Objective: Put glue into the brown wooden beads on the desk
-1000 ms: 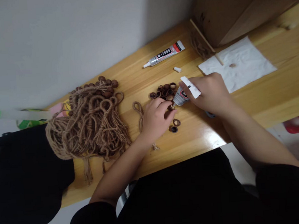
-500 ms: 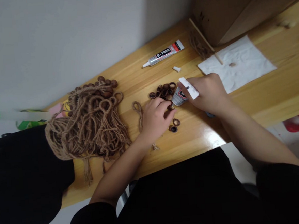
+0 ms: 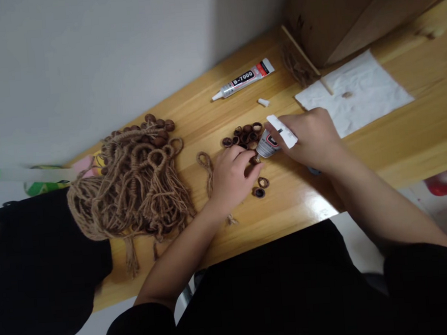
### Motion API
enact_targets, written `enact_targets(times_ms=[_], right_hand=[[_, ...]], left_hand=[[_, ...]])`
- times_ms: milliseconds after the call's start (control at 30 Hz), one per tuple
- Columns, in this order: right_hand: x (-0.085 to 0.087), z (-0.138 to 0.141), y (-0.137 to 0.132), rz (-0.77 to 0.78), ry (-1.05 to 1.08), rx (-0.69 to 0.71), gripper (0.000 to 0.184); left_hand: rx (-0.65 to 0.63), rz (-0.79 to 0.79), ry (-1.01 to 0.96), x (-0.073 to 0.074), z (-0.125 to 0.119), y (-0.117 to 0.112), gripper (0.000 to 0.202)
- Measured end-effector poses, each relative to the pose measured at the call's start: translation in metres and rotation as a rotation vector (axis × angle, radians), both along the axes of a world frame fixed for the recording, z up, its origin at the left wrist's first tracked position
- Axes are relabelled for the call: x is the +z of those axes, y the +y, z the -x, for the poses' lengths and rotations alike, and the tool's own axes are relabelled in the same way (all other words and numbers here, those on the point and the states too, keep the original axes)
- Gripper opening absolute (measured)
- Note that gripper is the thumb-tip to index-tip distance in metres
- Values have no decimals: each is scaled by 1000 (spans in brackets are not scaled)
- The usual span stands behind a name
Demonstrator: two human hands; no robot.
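Note:
My right hand [image 3: 309,136] is closed around a glue tube [image 3: 268,145], its nozzle tilted down and left. The nozzle tip meets a small nut shell [image 3: 256,159] pinched between the thumb and fingers of my left hand [image 3: 234,177]; the fingers partly hide it. Several hollow brown shells [image 3: 246,132] sit in a cluster just beyond my fingertips. Two more shell pieces [image 3: 259,192] lie nearer to me. Beside my left hand is a looped twine cord [image 3: 205,163], its middle covered by the hand and wrist.
A big heap of knotted twine cords [image 3: 133,189] with brown nuts is at the left, by a black bag [image 3: 43,272]. Behind lie a B-7000 tube [image 3: 243,79] and a white cap [image 3: 264,102]. A white tissue [image 3: 356,97], thin stick [image 3: 301,50] and cardboard box [image 3: 350,15] are at the right.
Both hands, the glue tube and the shell keep nearly the same places. The whole view has shifted very slightly.

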State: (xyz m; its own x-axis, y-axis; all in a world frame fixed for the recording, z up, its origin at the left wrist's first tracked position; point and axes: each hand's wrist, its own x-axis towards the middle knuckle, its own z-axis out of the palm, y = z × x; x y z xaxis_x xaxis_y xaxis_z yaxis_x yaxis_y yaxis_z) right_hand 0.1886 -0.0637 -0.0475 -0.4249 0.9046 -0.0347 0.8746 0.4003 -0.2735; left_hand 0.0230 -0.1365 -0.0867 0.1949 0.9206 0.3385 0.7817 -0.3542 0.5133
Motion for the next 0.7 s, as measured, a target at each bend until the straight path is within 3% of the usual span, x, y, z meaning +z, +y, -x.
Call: enact_targets(times_ms=[700], right_hand=[[0, -3, 0, -29, 28, 16, 37]], left_hand=[[-4, 7, -4, 0, 0, 0, 13]])
